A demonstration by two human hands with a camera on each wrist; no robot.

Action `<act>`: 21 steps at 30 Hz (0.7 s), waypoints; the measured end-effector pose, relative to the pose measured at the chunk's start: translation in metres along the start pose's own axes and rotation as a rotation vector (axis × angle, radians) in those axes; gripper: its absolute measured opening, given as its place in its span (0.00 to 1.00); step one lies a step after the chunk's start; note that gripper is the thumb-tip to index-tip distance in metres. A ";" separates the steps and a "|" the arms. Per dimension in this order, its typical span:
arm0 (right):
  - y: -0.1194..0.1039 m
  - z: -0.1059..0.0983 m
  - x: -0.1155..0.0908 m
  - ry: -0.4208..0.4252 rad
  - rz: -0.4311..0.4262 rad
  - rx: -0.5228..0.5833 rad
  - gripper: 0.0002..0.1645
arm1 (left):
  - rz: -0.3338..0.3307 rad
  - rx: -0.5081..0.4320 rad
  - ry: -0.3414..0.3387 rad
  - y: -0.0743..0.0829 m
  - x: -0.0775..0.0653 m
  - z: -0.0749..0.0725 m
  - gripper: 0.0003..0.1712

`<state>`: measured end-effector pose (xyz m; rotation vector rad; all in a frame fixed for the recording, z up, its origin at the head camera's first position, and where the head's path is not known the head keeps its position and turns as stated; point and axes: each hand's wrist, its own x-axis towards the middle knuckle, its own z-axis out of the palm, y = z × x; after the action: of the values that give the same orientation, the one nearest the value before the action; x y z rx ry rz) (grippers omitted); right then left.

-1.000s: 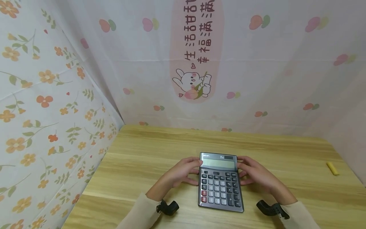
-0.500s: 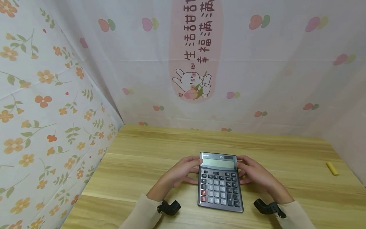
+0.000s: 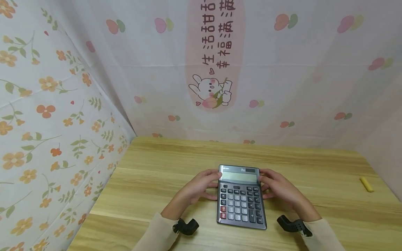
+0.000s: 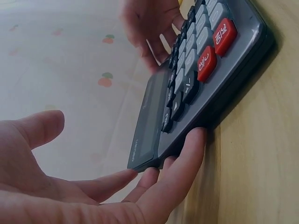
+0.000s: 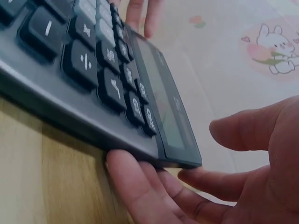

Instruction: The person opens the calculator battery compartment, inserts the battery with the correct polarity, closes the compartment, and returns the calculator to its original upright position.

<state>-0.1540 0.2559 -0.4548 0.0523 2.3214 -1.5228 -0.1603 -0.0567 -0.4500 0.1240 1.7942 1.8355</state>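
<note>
A dark grey desk calculator (image 3: 240, 197) lies face up on the wooden table, its display end away from me. At its left edge, near the display, is my left hand (image 3: 201, 186); at the right edge is my right hand (image 3: 277, 186). Close up in the left wrist view, fingers (image 4: 175, 179) touch the calculator's edge and underside at the display corner, while the thumb (image 4: 44, 127) stays apart above. Likewise in the right wrist view, fingertips (image 5: 122, 163) meet the opposite edge and the thumb (image 5: 233, 130) is raised off it. Some fingertips are hidden beneath the calculator.
A small yellow stick-shaped object (image 3: 366, 184) lies on the table (image 3: 163, 164) at the far right. Printed cloth (image 3: 150, 80) hangs behind the table, and flowered cloth (image 3: 62, 139) hangs along the left. Each wrist wears a black strap mount (image 3: 186, 227).
The calculator has shifted very slightly away from me, with both hands staying at its sides. The right wrist has drawn a little inward.
</note>
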 end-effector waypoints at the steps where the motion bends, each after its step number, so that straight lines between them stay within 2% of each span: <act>1: 0.000 0.000 0.000 0.000 -0.003 -0.003 0.36 | -0.001 -0.003 0.000 0.000 0.000 0.000 0.41; 10: -0.001 -0.006 -0.001 0.006 -0.023 0.027 0.33 | -0.020 0.003 -0.010 -0.002 -0.007 -0.002 0.43; 15: -0.001 -0.006 0.001 0.045 -0.015 0.000 0.31 | -0.005 0.093 -0.021 -0.005 -0.015 -0.002 0.43; 21: -0.003 -0.010 0.006 0.071 -0.031 -0.003 0.33 | 0.016 0.219 -0.030 -0.012 -0.025 0.003 0.39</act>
<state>-0.1625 0.2623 -0.4509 0.0711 2.3905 -1.5566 -0.1342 -0.0662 -0.4530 0.2476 1.9729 1.6343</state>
